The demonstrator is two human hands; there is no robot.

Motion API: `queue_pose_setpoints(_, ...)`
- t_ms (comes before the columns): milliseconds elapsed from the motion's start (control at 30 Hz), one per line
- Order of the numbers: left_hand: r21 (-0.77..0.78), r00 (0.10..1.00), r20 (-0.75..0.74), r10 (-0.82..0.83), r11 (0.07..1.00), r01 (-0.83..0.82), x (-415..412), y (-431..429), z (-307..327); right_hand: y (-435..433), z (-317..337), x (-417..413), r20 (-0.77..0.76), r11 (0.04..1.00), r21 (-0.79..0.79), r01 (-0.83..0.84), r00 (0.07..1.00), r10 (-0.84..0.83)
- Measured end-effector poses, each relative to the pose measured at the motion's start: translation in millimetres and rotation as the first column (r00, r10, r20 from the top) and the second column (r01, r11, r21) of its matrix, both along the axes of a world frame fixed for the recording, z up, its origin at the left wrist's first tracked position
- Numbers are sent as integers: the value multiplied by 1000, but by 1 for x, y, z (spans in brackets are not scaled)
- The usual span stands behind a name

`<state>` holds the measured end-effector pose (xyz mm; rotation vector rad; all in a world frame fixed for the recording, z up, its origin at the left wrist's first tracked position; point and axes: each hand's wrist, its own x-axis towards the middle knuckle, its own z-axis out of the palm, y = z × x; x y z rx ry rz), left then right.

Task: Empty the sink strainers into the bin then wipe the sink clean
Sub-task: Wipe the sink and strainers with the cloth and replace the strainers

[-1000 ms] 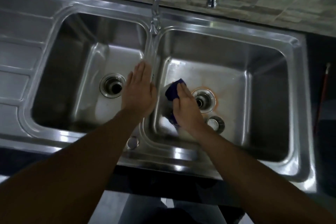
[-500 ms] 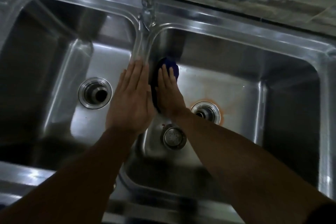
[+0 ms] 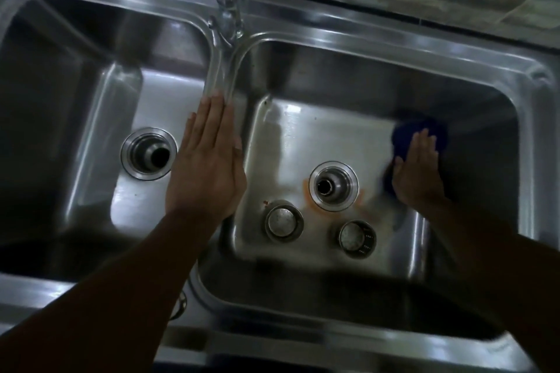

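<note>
My left hand [image 3: 209, 160] flat on sink divider [image 3: 220, 70], fingers straight | right hand [image 3: 416, 174] flat, pressing blue cloth [image 3: 439, 133] beneath it | left strainer [image 3: 284, 222], right strainer [image 3: 357, 238] between my hands

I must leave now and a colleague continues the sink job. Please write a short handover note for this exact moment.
Left hand: open, flat on the divider between the basins.
Right hand: open, pressing the blue cloth at the far right of the right basin.
Left strainer and right strainer sit out of the drains on the right basin floor, near side; no scraps show in them.
Done: strainers out, wiping under way.
Left: orange stain around the right drain; left basin if unwiped; probably refit the strainers.
</note>
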<state>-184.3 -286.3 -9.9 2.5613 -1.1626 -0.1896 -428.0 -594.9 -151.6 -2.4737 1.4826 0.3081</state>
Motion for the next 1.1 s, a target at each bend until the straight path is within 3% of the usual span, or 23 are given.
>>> queue_pose_setpoints(100,-2,999,36,3,1000,-3,-1,1,-4,17,2,36,33,984,20,178,983,-178)
queue_pose_setpoints(167,-5,999,42,9,1000,-9,-1,0,-6,40,3,69,67,978,28,207,976,-208)
queue_pose_setpoints(367,-27,999,39,25,999,-24,-1,-1,-8,125,-6,163,172,981,63,-182,970,169)
queue_pose_setpoints(500,-9,999,37,25,1000,-25,-2,-1,-6,146,-14,195,150,805,69,-589,804,575)
queue_pose_setpoints(633,-10,999,34,20,1000,-20,-1,-1,-4,114,-18,169,147,702,10,-712,695,703)
queue_pose_setpoints(767,-3,999,43,21,1000,-21,-2,-2,-3,69,-16,94,186,852,4,-523,838,514)
queue_pose_setpoints(900,24,998,61,4,1000,-5,-3,-2,-1,23,-11,19,88,967,1,-256,963,255)
queue_pose_setpoints(1000,45,998,67,-1,999,-2,-3,-2,-1,11,-4,-7,16,997,-9,-82,996,82)
queue_pose_setpoints(1100,57,997,74,0,998,-4,-4,-3,-1,30,-5,26,1,988,-13,152,988,-152)
